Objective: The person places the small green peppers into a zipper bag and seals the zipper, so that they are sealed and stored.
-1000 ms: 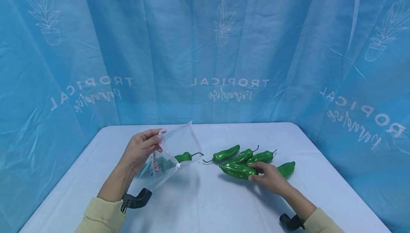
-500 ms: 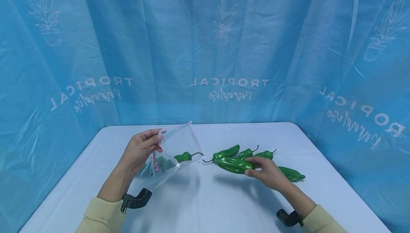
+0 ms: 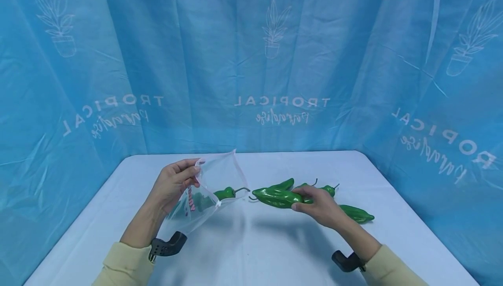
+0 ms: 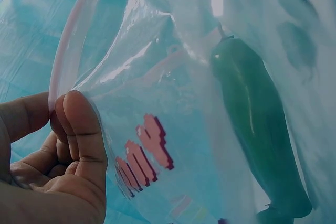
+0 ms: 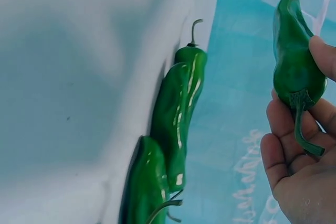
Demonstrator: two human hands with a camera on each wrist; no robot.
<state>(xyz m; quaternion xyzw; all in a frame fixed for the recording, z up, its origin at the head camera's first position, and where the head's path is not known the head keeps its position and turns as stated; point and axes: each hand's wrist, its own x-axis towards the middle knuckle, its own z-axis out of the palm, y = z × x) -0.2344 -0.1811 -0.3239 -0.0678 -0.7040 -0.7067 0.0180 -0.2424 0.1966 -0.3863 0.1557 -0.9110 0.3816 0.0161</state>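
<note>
My left hand (image 3: 170,187) pinches the rim of a clear plastic zip bag (image 3: 220,170) with pink edging and a pink print, its mouth spread to the right. Inside the bag lies a green pepper (image 3: 225,193), its stem poking out of the mouth; the left wrist view shows this pepper (image 4: 254,124) through the film. My right hand (image 3: 324,209) grips another green pepper (image 3: 275,197) by its stem end, raised above the table with its tip toward the bag. In the right wrist view, thumb and fingers hold the pepper (image 5: 296,59) around its thick end.
Behind the held pepper lie several loose green peppers, partly hidden: one at the back (image 3: 284,184) and another by the right hand (image 3: 329,190). A separate pepper (image 3: 357,213) lies further right. A blue curtain (image 3: 251,80) closes in the white table (image 3: 251,255).
My right hand has lifted the pepper and carried it left, toward the bag. A pepper at the right has shifted slightly and now lies apart. The left hand and bag have stayed still.
</note>
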